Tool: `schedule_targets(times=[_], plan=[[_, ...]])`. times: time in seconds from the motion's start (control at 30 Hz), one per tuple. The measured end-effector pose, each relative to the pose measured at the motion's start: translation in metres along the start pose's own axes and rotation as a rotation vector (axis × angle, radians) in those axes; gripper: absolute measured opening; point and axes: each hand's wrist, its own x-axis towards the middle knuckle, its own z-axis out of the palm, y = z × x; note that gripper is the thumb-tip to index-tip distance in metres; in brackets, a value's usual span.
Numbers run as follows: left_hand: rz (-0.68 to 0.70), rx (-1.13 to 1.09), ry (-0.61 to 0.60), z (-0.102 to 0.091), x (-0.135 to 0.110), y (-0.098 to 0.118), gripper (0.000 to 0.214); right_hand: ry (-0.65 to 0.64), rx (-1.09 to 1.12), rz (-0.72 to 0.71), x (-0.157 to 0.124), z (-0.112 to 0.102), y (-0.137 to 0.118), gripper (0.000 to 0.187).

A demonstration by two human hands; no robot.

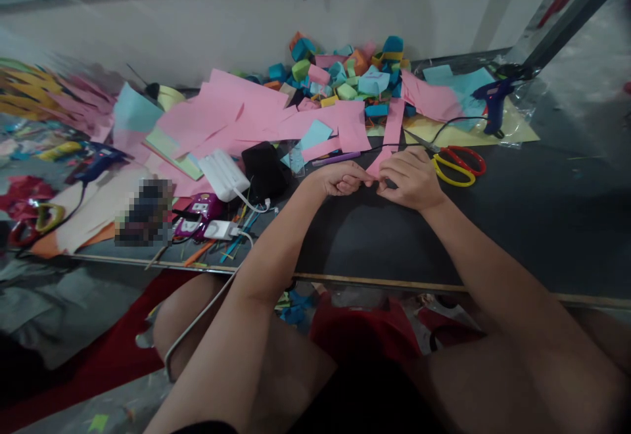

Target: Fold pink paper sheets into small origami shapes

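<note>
On the dark table [542,223], a pink paper strip [392,130] is held pinched between the left hand [340,179] and the right hand [411,179], just left of the yellow-and-red scissors [458,164].

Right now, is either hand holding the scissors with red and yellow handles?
No: the scissors lie on the dark tabletop beside the right hand, which pinches a pink paper strip with the left hand.

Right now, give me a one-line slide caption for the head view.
Left hand and right hand pinch a pink paper strip at the dark table, scissors beside the right hand.
</note>
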Motion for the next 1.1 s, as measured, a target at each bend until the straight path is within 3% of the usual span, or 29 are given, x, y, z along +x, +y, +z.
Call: schedule_targets(times=[0.23, 0.43, 0.63, 0.77, 0.9, 1.0, 1.1], plan=[[0.026, 0.009, 0.036, 0.001, -0.009, 0.004, 0.029, -0.031, -0.077, 0.035, -0.002, 0.0, 0.003, 0.012], [0.035, -0.004, 0.069, 0.003, -0.017, 0.01, 0.04, -0.044, -0.085, 0.096, -0.006, -0.006, 0.016, 0.011], [0.036, -0.002, 0.022, -0.001, -0.017, 0.01, 0.034, -0.051, -0.055, 0.138, -0.007, -0.013, 0.023, 0.012], [0.133, 0.007, 0.052, -0.003, -0.021, 0.008, 0.034, 0.054, -0.029, 0.225, -0.009, -0.014, 0.027, 0.013], [0.335, 0.074, 0.202, 0.003, -0.016, 0.004, 0.033, 0.287, 0.167, 0.501, -0.007, -0.004, 0.023, 0.01], [0.476, 0.183, 0.354, 0.015, 0.0, -0.004, 0.032, 0.22, 0.645, 0.842, -0.001, 0.011, 0.012, 0.029], [0.509, 0.349, 0.396, 0.032, 0.018, -0.014, 0.032, 0.204, 0.871, 0.974, 0.004, 0.021, 0.001, 0.05]])
